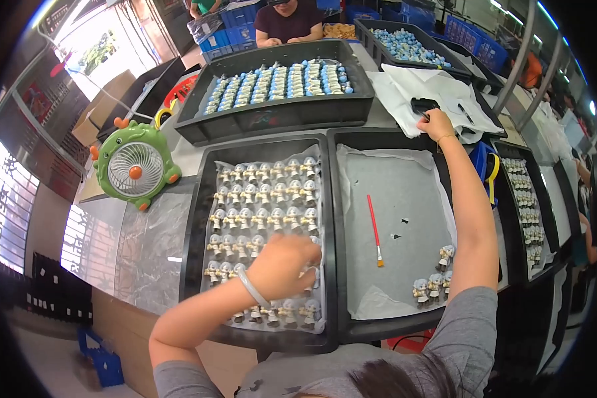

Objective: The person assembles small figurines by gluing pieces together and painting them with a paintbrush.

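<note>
My left hand (284,266) reaches over the left tray (199,219), blurred by motion. Its fingers curl down beside the small painted figurines (263,172), which stand in rows on white lining; whether it grips one is hidden. Out at the far right, my right hand (436,125) has its fingers pinched together at the near edge of a small black dish-like object (423,105); what they hold is too small to make out. A red-handled brush (375,229) lies in the right tray (341,265), and several figurines (434,286) stand in its near right corner.
A large black tray (278,116) of blue-and-white pieces stands beyond both trays. At left sits a green fan (136,166). White sheets (395,93) with a pen (465,113) lie far right, near a blue-and-yellow tool (487,169). A person (288,26) sits opposite.
</note>
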Demonstrator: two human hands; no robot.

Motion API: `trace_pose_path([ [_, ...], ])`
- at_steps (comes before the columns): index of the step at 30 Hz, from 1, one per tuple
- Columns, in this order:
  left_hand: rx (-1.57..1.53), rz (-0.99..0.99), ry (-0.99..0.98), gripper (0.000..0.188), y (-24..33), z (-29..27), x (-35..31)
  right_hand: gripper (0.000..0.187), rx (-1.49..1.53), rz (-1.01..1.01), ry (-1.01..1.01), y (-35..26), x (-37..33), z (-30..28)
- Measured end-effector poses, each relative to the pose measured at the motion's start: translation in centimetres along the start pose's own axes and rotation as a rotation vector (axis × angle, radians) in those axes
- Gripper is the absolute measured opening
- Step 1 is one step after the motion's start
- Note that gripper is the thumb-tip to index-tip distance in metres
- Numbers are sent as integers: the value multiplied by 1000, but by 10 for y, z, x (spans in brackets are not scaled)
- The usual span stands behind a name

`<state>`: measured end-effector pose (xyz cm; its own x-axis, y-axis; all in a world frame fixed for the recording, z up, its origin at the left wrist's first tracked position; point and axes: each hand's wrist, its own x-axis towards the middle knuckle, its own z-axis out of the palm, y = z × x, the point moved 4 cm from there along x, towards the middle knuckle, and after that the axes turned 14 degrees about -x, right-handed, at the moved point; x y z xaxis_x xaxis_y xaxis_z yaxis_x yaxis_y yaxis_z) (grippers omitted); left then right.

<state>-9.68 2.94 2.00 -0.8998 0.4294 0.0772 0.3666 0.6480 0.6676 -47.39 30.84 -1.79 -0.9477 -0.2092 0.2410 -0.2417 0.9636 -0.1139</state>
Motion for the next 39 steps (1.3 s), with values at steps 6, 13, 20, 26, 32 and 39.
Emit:
trace_pose_path([
  [6, -326, 22, 232, 13, -14, -5, 129, 24, 304, -169, -33, -2, -14, -20],
  [13, -646, -161, 431, 19, -74, 22, 305, 29, 240, -94, 59, 13, 2, -19],
  [20, -1146, -431, 656, 21, -75, 36, 377, 33, 369, -131, -29, 34, 28, -12],
  [26, -916, -537, 670, 43, -85, 42, 371, 31, 237, 101, 162, 51, 41, -23],
  [32, -1102, -417, 521, 45, -109, 34, 384, 34, 249, 171, 151, 51, 56, -11],
  [39, -757, -484, 443, 51, -106, 58, 405, 58, -54, -144, -108, 29, 54, 33],
])
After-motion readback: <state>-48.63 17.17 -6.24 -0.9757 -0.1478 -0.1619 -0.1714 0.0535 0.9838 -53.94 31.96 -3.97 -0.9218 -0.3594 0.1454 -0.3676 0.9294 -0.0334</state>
